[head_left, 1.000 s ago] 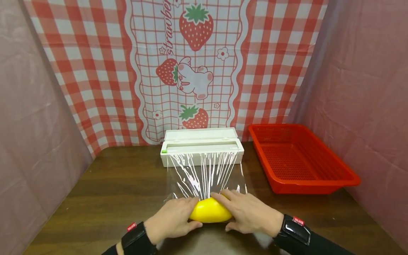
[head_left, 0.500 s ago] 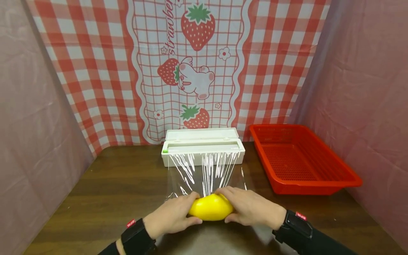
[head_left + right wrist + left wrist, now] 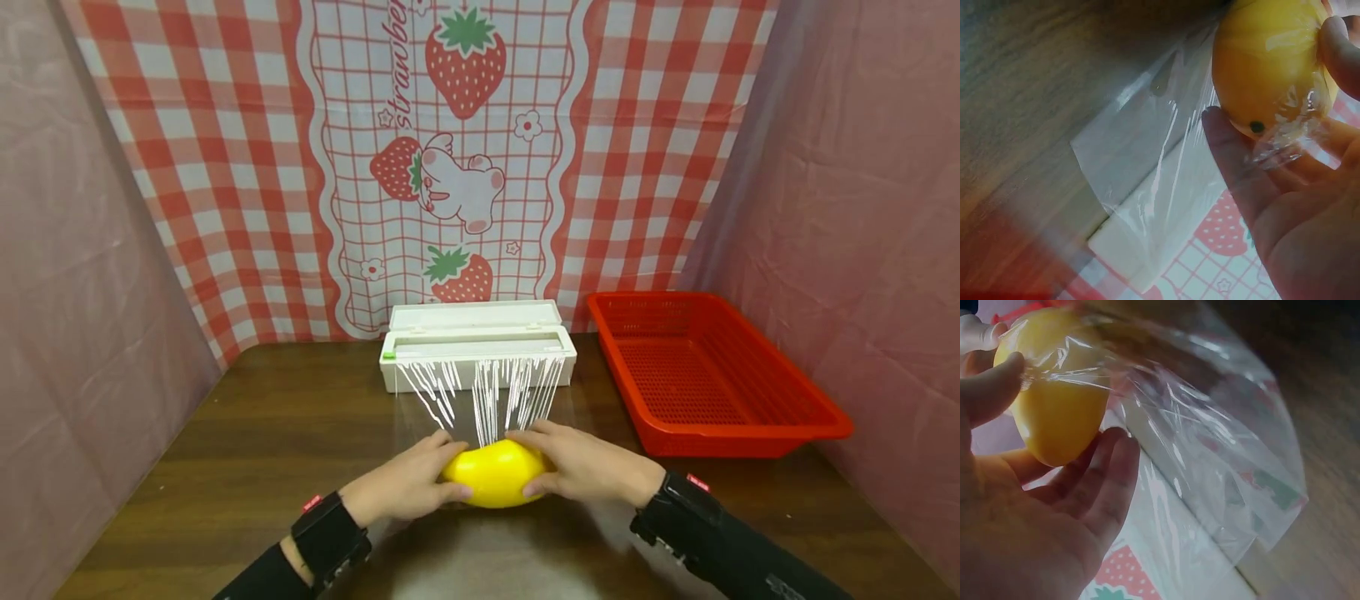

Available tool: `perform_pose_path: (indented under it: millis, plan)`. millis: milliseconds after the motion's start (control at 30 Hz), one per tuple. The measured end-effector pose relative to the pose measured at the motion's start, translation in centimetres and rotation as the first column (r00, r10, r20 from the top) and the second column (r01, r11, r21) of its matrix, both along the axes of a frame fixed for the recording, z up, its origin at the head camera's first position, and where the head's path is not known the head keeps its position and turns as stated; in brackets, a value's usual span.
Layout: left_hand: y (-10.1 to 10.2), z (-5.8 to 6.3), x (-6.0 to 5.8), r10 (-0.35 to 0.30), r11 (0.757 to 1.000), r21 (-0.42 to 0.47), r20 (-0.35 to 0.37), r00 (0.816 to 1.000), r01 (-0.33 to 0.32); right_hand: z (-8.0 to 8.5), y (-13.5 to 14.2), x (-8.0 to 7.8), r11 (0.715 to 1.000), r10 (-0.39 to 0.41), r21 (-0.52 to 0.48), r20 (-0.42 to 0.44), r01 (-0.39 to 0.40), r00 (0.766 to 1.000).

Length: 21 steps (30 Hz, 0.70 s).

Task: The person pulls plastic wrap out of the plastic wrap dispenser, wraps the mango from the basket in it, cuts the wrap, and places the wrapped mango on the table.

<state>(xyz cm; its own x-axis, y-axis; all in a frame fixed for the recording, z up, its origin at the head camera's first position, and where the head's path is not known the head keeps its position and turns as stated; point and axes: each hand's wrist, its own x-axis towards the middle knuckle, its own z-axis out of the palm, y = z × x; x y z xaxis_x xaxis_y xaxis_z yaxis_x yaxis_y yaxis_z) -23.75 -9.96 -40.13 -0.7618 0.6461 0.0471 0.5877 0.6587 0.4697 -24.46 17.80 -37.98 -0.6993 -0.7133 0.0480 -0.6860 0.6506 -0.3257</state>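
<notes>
Toward the near side of the wooden table point(image 3: 270, 433), a yellow fruit point(image 3: 497, 477) is sitting lengthwise from left to right between the left hand point(image 3: 411, 482) and the right hand point(image 3: 592, 468). Both hands are grasping it, one at each end. The left thumb point(image 3: 997, 390) is pressing clear plastic wrap point(image 3: 1175, 434) against the fruit, while the other left fingers are curving around its far side. The right thumb point(image 3: 1338, 53) is bearing on the opposite end, and the right fingers are bending behind it, one of them reaching along the fruit beside a small dark spot point(image 3: 1257, 127). Wrap is clinging to the fruit's skin and bunching at the end by the right palm. Whether the fruit is touching the table, the views are not showing clearly.

Beyond the fingers, the wrap is stretching in bright creases to a white box point(image 3: 480, 334), whose lid point(image 3: 475, 316) is standing raised at the far side. To the right, a red basket point(image 3: 712, 440) is resting on the table. A checked strawberry cloth point(image 3: 465, 183) is hanging behind, and black straps point(image 3: 327, 536) are circling both wrists.
</notes>
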Motion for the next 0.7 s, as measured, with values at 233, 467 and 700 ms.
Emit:
perform_pose_path:
  millis: [233, 467, 700]
  plan:
    - [0.3, 0.1, -1.3, 0.000, 0.998, 0.055, 0.042, 0.999, -0.003, -0.1, 0.2, -1.3, 0.998, -0.026, -0.045, 0.123, 0.032, 0.992]
    - [0.1, -0.1, -2.6, 0.011, 0.991, 0.127, 0.121, 0.993, -0.027, -0.3, 0.3, -2.4, 0.993, -0.039, -0.105, 0.175, 0.058, 0.984]
    - [-0.1, -0.6, -3.8, 0.017, 0.987, 0.153, 0.173, 0.985, -0.044, -0.3, 0.2, -3.5, 0.993, -0.064, -0.088, 0.192, 0.082, 0.979]
